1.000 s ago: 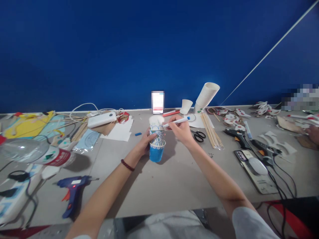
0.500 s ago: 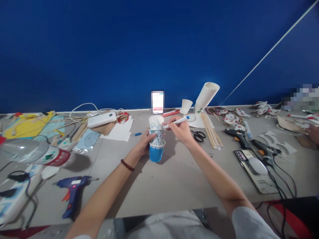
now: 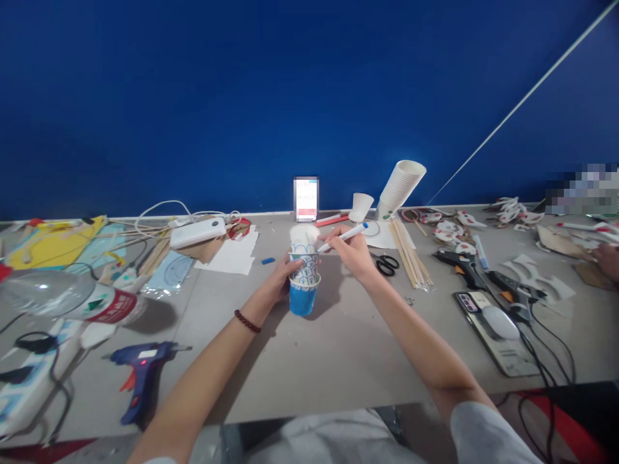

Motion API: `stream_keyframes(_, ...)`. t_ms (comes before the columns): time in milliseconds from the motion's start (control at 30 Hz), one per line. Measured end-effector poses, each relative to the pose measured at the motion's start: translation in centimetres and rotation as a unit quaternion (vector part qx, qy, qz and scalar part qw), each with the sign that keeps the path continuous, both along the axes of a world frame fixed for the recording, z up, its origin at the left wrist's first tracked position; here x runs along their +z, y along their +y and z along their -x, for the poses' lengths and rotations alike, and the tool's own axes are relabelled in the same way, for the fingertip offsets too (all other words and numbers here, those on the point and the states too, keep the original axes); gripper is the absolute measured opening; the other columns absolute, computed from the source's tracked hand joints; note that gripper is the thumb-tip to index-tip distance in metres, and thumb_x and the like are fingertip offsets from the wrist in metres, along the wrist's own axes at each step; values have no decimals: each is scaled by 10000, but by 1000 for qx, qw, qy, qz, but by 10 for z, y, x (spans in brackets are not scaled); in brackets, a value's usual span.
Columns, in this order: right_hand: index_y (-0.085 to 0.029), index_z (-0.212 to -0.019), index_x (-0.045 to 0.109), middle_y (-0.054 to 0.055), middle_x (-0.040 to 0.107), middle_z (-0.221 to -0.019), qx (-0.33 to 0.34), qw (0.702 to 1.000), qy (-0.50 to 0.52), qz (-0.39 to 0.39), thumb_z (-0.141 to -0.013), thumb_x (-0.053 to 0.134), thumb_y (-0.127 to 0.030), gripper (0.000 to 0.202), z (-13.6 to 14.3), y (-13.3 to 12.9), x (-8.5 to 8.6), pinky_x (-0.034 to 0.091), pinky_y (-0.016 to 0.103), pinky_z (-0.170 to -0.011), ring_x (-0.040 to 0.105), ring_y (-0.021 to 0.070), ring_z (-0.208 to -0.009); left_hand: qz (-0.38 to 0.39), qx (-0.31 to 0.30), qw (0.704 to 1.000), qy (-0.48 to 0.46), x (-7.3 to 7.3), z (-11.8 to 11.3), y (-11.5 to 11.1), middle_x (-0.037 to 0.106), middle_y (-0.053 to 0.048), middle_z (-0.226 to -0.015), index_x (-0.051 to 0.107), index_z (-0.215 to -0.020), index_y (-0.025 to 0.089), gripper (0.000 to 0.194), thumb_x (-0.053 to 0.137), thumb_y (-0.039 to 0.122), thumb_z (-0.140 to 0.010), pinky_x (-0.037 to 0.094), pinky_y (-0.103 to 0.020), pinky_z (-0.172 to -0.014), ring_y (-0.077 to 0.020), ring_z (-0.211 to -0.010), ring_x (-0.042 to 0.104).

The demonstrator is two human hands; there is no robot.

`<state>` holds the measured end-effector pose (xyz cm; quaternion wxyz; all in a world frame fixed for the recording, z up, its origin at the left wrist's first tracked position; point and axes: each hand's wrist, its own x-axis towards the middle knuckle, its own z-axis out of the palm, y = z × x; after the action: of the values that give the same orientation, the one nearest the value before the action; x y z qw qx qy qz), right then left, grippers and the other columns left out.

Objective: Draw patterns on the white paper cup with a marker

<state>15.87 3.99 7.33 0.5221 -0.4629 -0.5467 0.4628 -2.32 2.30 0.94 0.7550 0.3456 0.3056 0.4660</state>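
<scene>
A stack of paper cups [image 3: 304, 270] stands upright on the grey table, blue at the bottom and white with blue scale-like arcs higher up. My left hand [image 3: 284, 276] grips the stack from its left side, thumb across the front. In my right hand [image 3: 352, 252] is a white marker [image 3: 344, 236] with a blue end, held like a pen. Its tip is at the right side of the upper cup; whether it touches I cannot tell. A small blue marker cap [image 3: 267, 261] lies left of the cups.
Behind stand a phone [image 3: 306, 200], a single cup [image 3: 361, 207] and a tall leaning cup stack [image 3: 402, 187]. Scissors [image 3: 386, 264] and wooden sticks [image 3: 410, 251] lie right. A blue glue gun [image 3: 145, 374] and plastic bottle [image 3: 72, 296] are left. Another person's hand [image 3: 607, 261] shows far right.
The marker has tilted slightly, its blue end shifting a little and its tip slightly lower. The cup stack has barely shifted in my left hand.
</scene>
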Motion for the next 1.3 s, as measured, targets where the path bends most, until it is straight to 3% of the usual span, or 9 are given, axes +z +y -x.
stream_keyframes(133, -219, -648, 602, 14, 694, -663, 6, 1000, -7, 13, -715, 595, -247, 73, 1, 0, 0, 551, 335, -732, 737, 242, -879, 22, -17, 1000, 8, -4, 3, 1, 757, -164, -1052, 658, -1162, 119, 622, 838, 425, -651, 577, -380, -738, -265, -816, 733)
stream_keyframes(400, -227, -665, 604, 7, 680, -639, 2, 1000, -24, 12, -728, 607, -252, 68, 2, -2, 1, 557, 378, -830, 726, 256, -969, 44, 15, 999, 0, 1, 0, 0, 747, -72, -806, 699, -949, 137, 491, 880, 427, -596, 569, -329, -674, -209, -690, 700)
stream_keyframes(767, -231, -672, 619, 5, 688, -702, 8, 999, -32, 10, -715, 601, -225, 47, 1, -2, 3, 549, 384, -848, 717, 234, -904, 66, 3, 998, 13, -3, 3, 3, 767, -113, -901, 736, -976, 120, 399, 787, 399, -695, 555, -360, -799, -244, -817, 720)
stream_keyframes(967, -235, -682, 624, 8, 686, -690, 21, 999, -37, -9, -726, 583, -211, 65, 0, -1, 1, 484, 423, -991, 671, 262, -1129, 80, -2, 997, -2, -2, 3, 2, 773, -137, -924, 745, -979, 103, 396, 760, 382, -699, 562, -363, -765, -253, -802, 722)
stream_keyframes(1167, -228, -696, 616, -7, 683, -708, 29, 999, -19, 1, -714, 589, -209, 37, 0, 0, 1, 539, 386, -864, 714, 210, -831, 81, -8, 997, -7, -2, 2, 2, 774, -146, -920, 743, -966, 101, 375, 739, 383, -719, 572, -380, -796, -262, -810, 729)
stream_keyframes(1300, -227, -712, 622, -2, 687, -732, 31, 999, -12, 2, -711, 597, -218, 26, 1, 0, 1, 549, 376, -833, 706, 194, -786, 83, -17, 996, -14, -3, 3, 3, 778, -141, -923, 737, -965, 112, 367, 728, 392, -728, 579, -378, -788, -260, -804, 735)
